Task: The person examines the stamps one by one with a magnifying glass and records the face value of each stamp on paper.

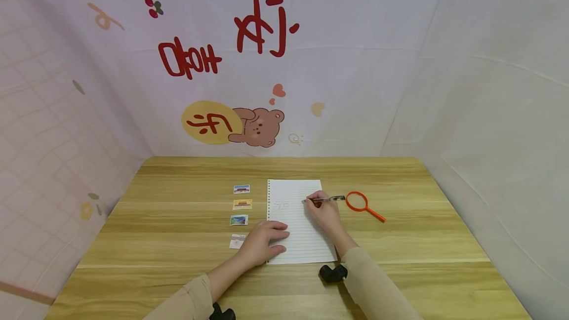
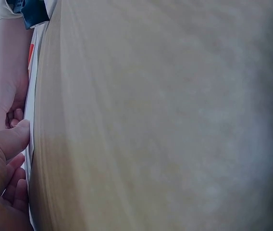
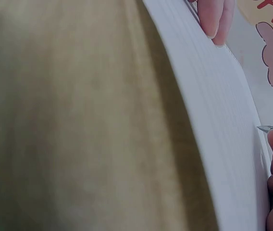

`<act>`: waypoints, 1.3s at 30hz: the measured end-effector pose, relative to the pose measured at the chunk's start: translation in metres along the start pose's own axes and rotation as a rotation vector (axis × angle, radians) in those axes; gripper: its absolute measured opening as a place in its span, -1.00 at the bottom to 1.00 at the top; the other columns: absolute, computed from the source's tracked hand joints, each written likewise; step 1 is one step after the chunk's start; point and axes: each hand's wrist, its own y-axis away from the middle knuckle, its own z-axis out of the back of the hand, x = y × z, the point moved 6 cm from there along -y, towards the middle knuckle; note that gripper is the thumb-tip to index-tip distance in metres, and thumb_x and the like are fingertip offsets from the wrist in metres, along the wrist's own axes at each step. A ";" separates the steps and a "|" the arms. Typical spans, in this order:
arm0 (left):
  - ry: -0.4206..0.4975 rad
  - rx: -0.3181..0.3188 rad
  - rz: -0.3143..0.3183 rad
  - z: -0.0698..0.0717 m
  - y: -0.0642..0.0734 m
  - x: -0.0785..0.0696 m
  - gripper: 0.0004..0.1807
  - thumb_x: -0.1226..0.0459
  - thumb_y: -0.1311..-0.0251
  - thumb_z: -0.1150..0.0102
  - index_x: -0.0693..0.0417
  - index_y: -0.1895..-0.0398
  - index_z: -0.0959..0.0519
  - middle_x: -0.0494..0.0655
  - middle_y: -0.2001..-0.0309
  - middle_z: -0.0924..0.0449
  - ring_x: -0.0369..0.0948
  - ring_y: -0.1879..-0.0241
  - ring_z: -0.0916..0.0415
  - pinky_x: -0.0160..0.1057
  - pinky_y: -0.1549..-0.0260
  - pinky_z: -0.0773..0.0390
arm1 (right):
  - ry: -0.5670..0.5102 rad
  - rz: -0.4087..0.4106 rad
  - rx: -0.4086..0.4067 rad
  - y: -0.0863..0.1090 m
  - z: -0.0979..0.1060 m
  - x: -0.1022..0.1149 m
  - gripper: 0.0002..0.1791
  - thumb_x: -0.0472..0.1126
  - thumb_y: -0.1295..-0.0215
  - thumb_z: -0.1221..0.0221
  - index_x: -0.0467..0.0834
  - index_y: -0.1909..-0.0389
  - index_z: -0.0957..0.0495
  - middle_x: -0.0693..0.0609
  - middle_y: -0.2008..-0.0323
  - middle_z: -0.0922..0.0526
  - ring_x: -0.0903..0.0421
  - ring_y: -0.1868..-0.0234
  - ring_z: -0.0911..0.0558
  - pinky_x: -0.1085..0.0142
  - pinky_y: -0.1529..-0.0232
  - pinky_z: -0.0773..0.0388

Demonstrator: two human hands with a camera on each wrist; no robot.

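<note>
A lined sheet of paper (image 1: 302, 241) with punched holes down its left edge lies on the table, with faint handwriting near its upper left. My right hand (image 1: 325, 214) pinches a pen (image 1: 331, 198), its tip at the right part of the sheet's upper lines. In the right wrist view, the metal pen tip (image 3: 265, 128) shows close to the paper (image 3: 218, 110). My left hand (image 1: 262, 244) rests on the sheet's lower left with fingers spread. Its wrist side overlaps the lowest of several small picture stamps, a pale one (image 1: 236, 242).
Above that pale stamp, a landscape stamp (image 1: 239, 220), a yellow stamp (image 1: 242, 204) and a blue-sky stamp (image 1: 241, 189) form a column left of the paper. To the right lies a red magnifying glass (image 1: 375, 215). A printed cloth wall (image 1: 346, 88) stands behind the wooden table (image 1: 178, 211).
</note>
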 end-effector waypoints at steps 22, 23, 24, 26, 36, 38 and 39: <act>0.008 0.001 0.006 0.002 0.000 -0.002 -0.62 0.27 -0.13 -0.43 0.10 -0.05 -0.70 -0.10 -0.14 -0.60 -0.07 -0.16 -0.46 -0.03 -0.15 -0.45 | -0.118 0.009 0.027 0.004 0.005 -0.006 -0.89 -0.38 -0.16 -0.30 -0.13 0.47 -0.62 0.08 0.55 -0.58 0.13 0.55 -0.47 0.38 0.54 -0.42; 0.009 0.001 0.007 0.002 0.000 -0.002 -0.62 0.27 -0.13 -0.43 0.10 -0.05 -0.70 -0.10 -0.14 -0.60 -0.07 -0.16 -0.45 -0.03 -0.15 -0.45 | -0.113 0.012 0.025 0.004 0.006 -0.005 -0.89 -0.38 -0.17 -0.31 -0.13 0.47 -0.62 0.08 0.55 -0.58 0.13 0.55 -0.47 0.38 0.55 -0.42; 0.010 0.000 0.007 0.002 0.000 -0.002 -0.62 0.27 -0.13 -0.43 0.10 -0.05 -0.70 -0.10 -0.13 -0.60 -0.07 -0.16 -0.45 -0.03 -0.15 -0.45 | -0.104 0.017 0.025 0.004 0.006 -0.005 -0.89 -0.38 -0.16 -0.31 -0.13 0.47 -0.62 0.08 0.55 -0.58 0.13 0.55 -0.47 0.37 0.54 -0.42; 0.009 -0.001 0.006 0.002 0.000 -0.002 -0.62 0.27 -0.12 -0.43 0.10 -0.05 -0.70 -0.10 -0.13 -0.60 -0.07 -0.16 -0.45 -0.03 -0.15 -0.45 | -0.085 0.028 0.034 0.004 0.006 -0.004 -0.89 -0.37 -0.17 -0.32 -0.13 0.47 -0.62 0.10 0.55 -0.58 0.14 0.55 -0.47 0.37 0.54 -0.42; 0.021 0.002 0.008 0.002 0.000 -0.001 -0.62 0.27 -0.13 -0.43 0.09 -0.05 -0.70 -0.11 -0.14 -0.60 -0.06 -0.17 -0.45 -0.01 -0.15 -0.45 | -0.115 -0.050 -0.044 0.002 0.012 -0.009 -0.94 -0.33 -0.18 -0.31 -0.15 0.44 -0.63 0.06 0.54 -0.57 0.13 0.52 -0.47 0.39 0.52 -0.42; 0.018 -0.002 0.002 0.001 0.000 -0.001 -0.62 0.27 -0.13 -0.43 0.10 -0.05 -0.70 -0.10 -0.14 -0.60 -0.06 -0.16 -0.45 -0.02 -0.15 -0.45 | -0.096 -0.049 -0.053 0.001 0.012 -0.009 -0.96 -0.30 -0.19 -0.32 -0.16 0.42 -0.65 0.07 0.53 -0.58 0.14 0.51 -0.48 0.40 0.51 -0.43; 0.016 -0.004 -0.001 0.001 0.000 -0.001 -0.62 0.27 -0.13 -0.43 0.09 -0.05 -0.70 -0.10 -0.14 -0.60 -0.07 -0.16 -0.45 -0.02 -0.14 -0.45 | -0.086 -0.041 -0.049 0.001 0.012 -0.009 -0.97 -0.29 -0.20 -0.32 -0.17 0.40 -0.66 0.07 0.52 -0.58 0.15 0.50 -0.48 0.40 0.50 -0.43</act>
